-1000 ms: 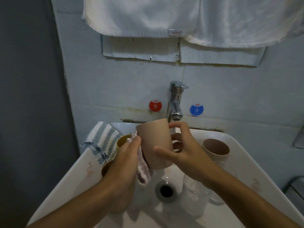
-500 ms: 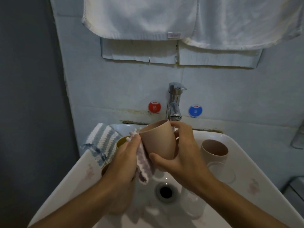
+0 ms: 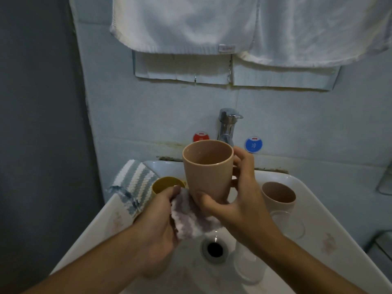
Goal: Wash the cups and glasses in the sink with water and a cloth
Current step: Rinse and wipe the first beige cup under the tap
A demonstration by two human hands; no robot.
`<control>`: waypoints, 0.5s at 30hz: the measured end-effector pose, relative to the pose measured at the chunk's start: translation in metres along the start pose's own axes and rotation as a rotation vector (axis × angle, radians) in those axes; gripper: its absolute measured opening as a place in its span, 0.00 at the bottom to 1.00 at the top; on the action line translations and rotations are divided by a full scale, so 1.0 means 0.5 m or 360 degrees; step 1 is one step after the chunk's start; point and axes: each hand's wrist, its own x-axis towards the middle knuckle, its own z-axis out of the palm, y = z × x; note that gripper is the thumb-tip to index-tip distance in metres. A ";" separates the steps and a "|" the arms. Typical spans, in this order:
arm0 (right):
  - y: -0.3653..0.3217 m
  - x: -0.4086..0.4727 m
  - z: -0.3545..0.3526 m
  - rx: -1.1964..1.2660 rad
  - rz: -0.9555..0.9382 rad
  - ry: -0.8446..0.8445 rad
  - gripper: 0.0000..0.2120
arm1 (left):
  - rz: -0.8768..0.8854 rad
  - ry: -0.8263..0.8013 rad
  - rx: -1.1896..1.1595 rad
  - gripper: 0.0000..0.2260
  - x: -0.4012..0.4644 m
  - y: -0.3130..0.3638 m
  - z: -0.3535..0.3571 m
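Note:
My right hand (image 3: 239,200) grips a beige plastic cup (image 3: 206,168) upright above the white sink (image 3: 331,230), its mouth facing me, just below the chrome tap (image 3: 227,126). My left hand (image 3: 157,221) holds a grey-and-white cloth (image 3: 188,217) bunched against the cup's base. A yellow cup (image 3: 167,184) stands at the sink's back left. A second beige cup (image 3: 277,195) stands at the right. A clear glass (image 3: 289,224) sits in front of that cup and another clear glass (image 3: 249,266) lies near the drain (image 3: 214,249).
A striped blue-and-white cloth (image 3: 133,183) is draped over the sink's back left rim. White towels (image 3: 233,26) hang on the wall above. Red (image 3: 200,136) and blue (image 3: 253,144) round stickers flank the tap. A dark wall runs along the left.
My right hand turned the beige cup from upside down to upright with its mouth toward me. The cloth in my left hand slid from the cup's side to its base.

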 end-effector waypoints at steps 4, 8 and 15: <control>0.003 0.001 0.003 -0.0347 -0.0056 -0.0016 0.44 | 0.0082 -0.0009 0.0072 0.13 -0.002 -0.003 0.003; 0.011 0.002 0.003 -0.0640 -0.0116 0.0015 0.42 | 0.0020 -0.0014 -0.0069 0.24 0.009 0.000 -0.001; -0.003 0.009 -0.021 -0.0276 0.0148 -0.0475 0.30 | 0.0177 0.0089 0.0050 0.25 0.001 0.017 -0.005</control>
